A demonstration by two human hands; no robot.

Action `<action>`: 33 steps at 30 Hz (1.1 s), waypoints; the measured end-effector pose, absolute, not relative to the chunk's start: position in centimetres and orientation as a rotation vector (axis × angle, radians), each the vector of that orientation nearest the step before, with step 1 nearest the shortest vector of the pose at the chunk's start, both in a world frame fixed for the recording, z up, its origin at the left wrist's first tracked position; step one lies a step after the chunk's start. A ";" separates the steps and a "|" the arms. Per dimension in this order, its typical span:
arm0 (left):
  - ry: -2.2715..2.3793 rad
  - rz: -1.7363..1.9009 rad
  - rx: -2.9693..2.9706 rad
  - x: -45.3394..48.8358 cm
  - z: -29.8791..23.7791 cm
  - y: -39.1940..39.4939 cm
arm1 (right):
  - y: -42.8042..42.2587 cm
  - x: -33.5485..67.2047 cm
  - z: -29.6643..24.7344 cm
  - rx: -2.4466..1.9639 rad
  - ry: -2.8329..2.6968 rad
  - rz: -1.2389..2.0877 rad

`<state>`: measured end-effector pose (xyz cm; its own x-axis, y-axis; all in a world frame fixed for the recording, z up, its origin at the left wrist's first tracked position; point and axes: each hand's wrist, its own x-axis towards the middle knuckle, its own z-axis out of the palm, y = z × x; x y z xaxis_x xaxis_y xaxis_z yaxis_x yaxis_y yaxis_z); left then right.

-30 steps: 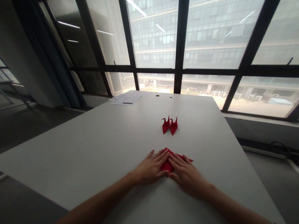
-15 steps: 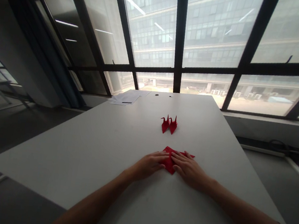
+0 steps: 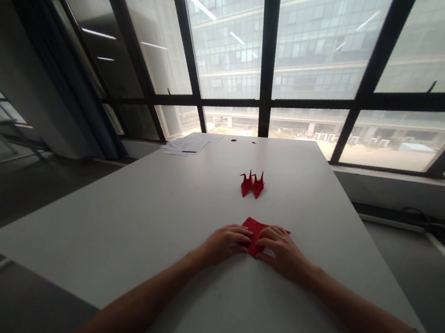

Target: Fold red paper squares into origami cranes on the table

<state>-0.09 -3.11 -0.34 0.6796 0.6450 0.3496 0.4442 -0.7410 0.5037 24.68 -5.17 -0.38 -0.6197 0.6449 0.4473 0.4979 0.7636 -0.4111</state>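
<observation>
A folded piece of red paper (image 3: 254,228) lies flat on the white table (image 3: 151,217) in front of me. My left hand (image 3: 226,243) rests on its left side with the fingers curled in and pinching the paper's near edge. My right hand (image 3: 282,249) covers its right side, fingers bent and gripping the same edge. Farther back on the table stand two finished red paper cranes (image 3: 253,183), side by side and touching.
Loose white sheets (image 3: 188,145) lie at the table's far left corner, with two small dark spots (image 3: 243,141) near the far edge. Tall black-framed windows (image 3: 268,58) stand right behind the table. The floor drops away on both sides.
My fingers lay stretched flat over the red paper a second ago; now both hands have drawn back slightly and curled, pinching its near edge. More of the paper's far part shows.
</observation>
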 end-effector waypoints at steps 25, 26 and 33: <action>0.964 0.765 2.551 0.7 -0.2 -3.9 | -4.9 24.0 -1.0 -0.966 -2.293 0.235; 0.972 0.740 2.588 0.8 -0.2 -4.1 | -5.1 24.0 -0.9 -0.935 -2.320 0.247; 1.108 0.259 2.783 1.0 0.1 -5.7 | -5.4 24.4 -0.6 -0.963 -2.387 0.268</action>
